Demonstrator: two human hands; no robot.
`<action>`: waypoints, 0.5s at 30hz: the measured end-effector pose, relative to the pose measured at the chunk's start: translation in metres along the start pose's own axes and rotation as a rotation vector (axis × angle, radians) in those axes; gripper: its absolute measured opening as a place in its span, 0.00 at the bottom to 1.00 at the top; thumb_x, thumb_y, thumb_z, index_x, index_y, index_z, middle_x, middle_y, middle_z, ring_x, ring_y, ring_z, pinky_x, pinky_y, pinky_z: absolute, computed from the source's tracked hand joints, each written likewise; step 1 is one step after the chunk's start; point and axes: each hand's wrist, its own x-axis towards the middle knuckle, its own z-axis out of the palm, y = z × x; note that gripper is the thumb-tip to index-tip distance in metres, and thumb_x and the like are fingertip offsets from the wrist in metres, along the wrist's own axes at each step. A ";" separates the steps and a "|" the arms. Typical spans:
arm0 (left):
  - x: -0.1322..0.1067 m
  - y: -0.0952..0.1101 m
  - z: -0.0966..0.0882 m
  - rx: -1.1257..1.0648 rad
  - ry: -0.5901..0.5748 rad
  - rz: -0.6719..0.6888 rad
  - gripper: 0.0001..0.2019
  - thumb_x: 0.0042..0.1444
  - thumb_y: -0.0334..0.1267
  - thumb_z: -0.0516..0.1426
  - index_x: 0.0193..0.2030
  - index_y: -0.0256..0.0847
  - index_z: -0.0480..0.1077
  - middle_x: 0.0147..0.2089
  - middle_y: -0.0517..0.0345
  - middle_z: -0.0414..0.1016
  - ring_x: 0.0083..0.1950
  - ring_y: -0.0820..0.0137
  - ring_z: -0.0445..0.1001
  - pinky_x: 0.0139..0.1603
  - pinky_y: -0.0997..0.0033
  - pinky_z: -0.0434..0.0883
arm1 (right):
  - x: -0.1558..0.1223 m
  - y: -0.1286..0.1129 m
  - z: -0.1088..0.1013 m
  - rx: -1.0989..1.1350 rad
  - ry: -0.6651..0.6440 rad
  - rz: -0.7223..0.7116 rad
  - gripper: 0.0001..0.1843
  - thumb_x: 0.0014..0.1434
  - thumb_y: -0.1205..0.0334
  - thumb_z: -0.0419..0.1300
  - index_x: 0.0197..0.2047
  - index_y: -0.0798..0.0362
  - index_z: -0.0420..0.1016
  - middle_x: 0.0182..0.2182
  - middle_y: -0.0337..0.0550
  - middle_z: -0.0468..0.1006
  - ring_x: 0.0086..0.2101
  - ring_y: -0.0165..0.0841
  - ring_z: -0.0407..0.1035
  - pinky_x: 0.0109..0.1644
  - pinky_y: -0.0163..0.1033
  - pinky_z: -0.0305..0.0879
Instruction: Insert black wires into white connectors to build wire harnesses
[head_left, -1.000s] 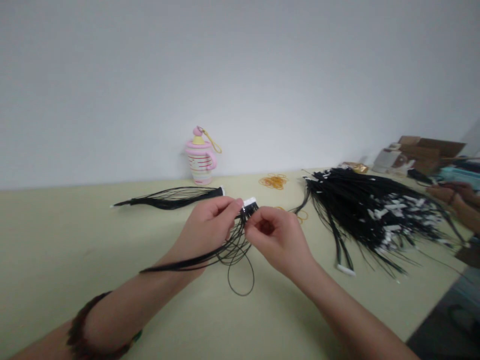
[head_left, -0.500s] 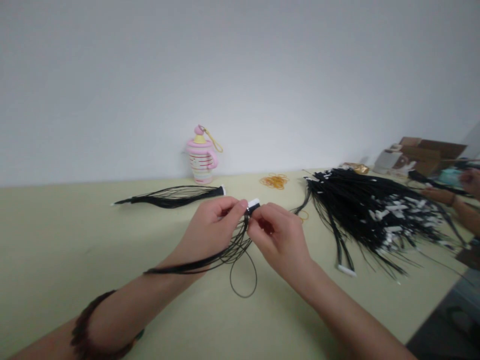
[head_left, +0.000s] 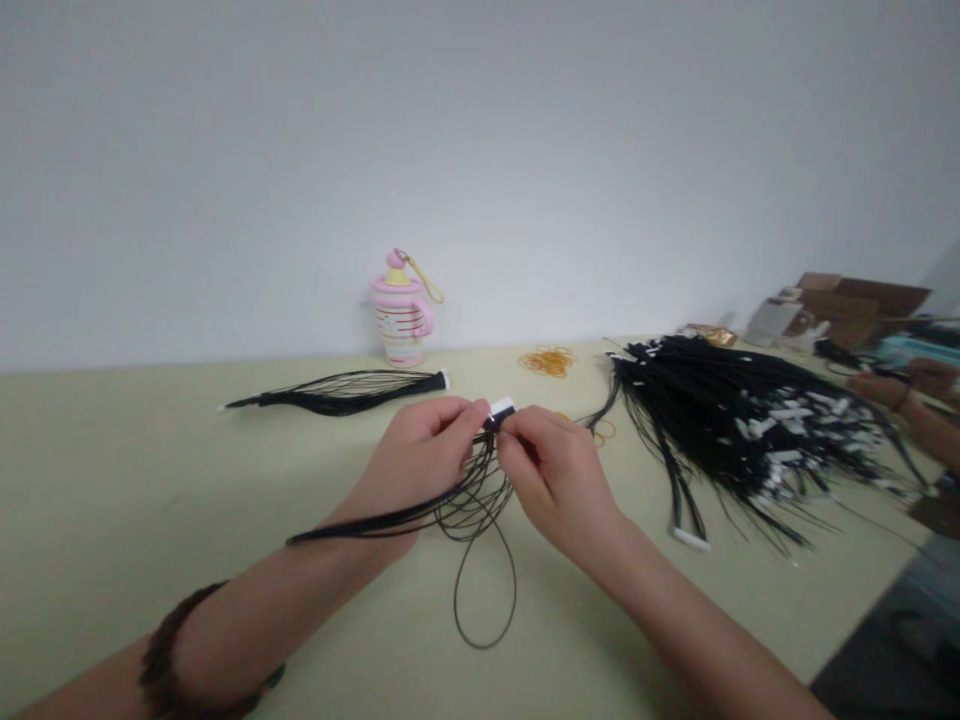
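Between my two hands is a black wire harness (head_left: 475, 490) with a white connector (head_left: 502, 407) at its upper end. My left hand (head_left: 427, 450) pinches the left side of the connector end, thumb and forefinger together. From the right, my right hand (head_left: 551, 460) pinches the black part just below the white piece. The wires hang under the connector, run across my left wrist, and one long loop droops toward the table. Another wire harness (head_left: 337, 392) lies behind my left hand, its white connector pointing right. What lies under my fingertips is hidden.
A pink and white cup (head_left: 401, 315) stands against the wall. Yellow rubber bands (head_left: 549, 361) lie behind my hands. A large pile of black harnesses (head_left: 720, 420) covers the right side of the table (head_left: 120, 480). Beyond it are a cardboard box (head_left: 855, 300) and another person's hands (head_left: 892, 390).
The loose wire loop under my hands has grown longer and hangs lower. My hands keep their pinch on the connector end, and the other person's hands have shifted slightly.
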 end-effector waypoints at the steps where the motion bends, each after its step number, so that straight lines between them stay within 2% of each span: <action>1: 0.000 0.000 0.000 -0.003 0.004 -0.002 0.15 0.51 0.46 0.52 0.21 0.37 0.60 0.19 0.65 0.52 0.21 0.78 0.50 0.19 0.78 0.48 | 0.000 0.000 0.000 -0.002 -0.005 0.005 0.10 0.56 0.69 0.49 0.23 0.55 0.58 0.20 0.35 0.60 0.24 0.25 0.55 0.28 0.32 0.48; 6: 0.000 0.002 0.000 -0.014 0.005 0.008 0.15 0.51 0.45 0.52 0.21 0.37 0.61 0.19 0.66 0.52 0.21 0.78 0.50 0.20 0.78 0.49 | -0.001 0.000 0.001 -0.003 -0.002 0.026 0.11 0.56 0.68 0.49 0.22 0.55 0.56 0.20 0.34 0.59 0.23 0.25 0.54 0.28 0.32 0.47; 15: 0.001 0.002 0.000 0.070 0.008 0.059 0.14 0.51 0.44 0.52 0.22 0.36 0.64 0.21 0.63 0.58 0.25 0.76 0.56 0.24 0.77 0.55 | 0.001 0.000 0.002 -0.016 -0.022 0.031 0.12 0.56 0.68 0.49 0.22 0.54 0.54 0.19 0.34 0.58 0.23 0.25 0.54 0.28 0.32 0.46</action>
